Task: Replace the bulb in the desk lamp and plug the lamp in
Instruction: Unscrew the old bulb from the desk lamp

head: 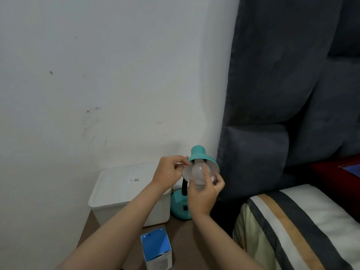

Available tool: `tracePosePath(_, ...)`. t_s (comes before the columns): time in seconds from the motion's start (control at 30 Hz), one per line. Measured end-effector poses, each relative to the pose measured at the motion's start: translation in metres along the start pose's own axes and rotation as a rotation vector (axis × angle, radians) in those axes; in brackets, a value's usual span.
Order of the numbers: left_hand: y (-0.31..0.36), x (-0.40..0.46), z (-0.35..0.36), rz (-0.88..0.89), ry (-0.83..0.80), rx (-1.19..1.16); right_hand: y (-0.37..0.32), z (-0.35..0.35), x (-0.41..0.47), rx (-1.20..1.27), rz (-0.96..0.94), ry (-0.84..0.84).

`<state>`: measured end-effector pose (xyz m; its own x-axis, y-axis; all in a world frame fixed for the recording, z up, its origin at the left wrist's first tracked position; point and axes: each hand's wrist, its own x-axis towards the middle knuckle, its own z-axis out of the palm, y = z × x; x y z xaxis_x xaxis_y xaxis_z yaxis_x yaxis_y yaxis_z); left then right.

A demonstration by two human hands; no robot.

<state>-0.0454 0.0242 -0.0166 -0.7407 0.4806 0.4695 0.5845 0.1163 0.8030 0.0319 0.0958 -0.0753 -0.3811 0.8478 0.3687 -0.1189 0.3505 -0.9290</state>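
Note:
A teal desk lamp stands on a brown bedside surface, its base (179, 208) beside a white box and its shade (198, 153) tilted toward me. A white bulb (197, 172) sits in the mouth of the shade. My right hand (204, 195) wraps its fingers around the bulb from below. My left hand (171, 169) pinches the left rim of the shade. No plug or cord shows.
A lidded white storage box (124, 193) sits left of the lamp against the white wall. An open blue-and-white bulb carton (155, 249) stands near the front. A dark padded headboard (282, 114) and a bed with a striped cover (292, 227) fill the right.

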Motion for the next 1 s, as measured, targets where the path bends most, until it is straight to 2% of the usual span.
tracePosePath(0.1,-0.001,-0.001,0.000,0.009,-0.011,0.006,-0.010,0.004,-0.005,0.157,0.203,0.040)
tracePosePath(0.17,-0.002,-0.002,0.001,0.012,-0.011,0.015,-0.016,0.007,-0.002,0.209,0.246,0.057)
tracePosePath(0.27,-0.005,-0.002,0.000,-0.004,0.023,0.006,-0.019,0.008,0.004,0.160,0.216,0.051)
tracePosePath(0.4,-0.004,-0.001,-0.001,-0.023,0.004,0.002,-0.009,0.008,0.003,0.038,0.083,-0.002)
tracePosePath(0.47,-0.003,0.000,-0.001,-0.031,-0.002,-0.007,-0.008,0.007,-0.003,0.057,0.086,0.014)
tracePosePath(0.67,-0.002,0.000,0.001,-0.026,-0.001,-0.007,-0.016,0.014,-0.003,0.298,0.422,0.126)
tracePosePath(0.9,-0.003,0.000,0.002,-0.035,0.019,-0.009,-0.017,0.014,0.002,0.235,0.261,0.100)
tracePosePath(1.0,-0.002,0.001,0.002,-0.039,0.016,-0.019,-0.016,0.012,-0.002,0.247,0.260,0.099)
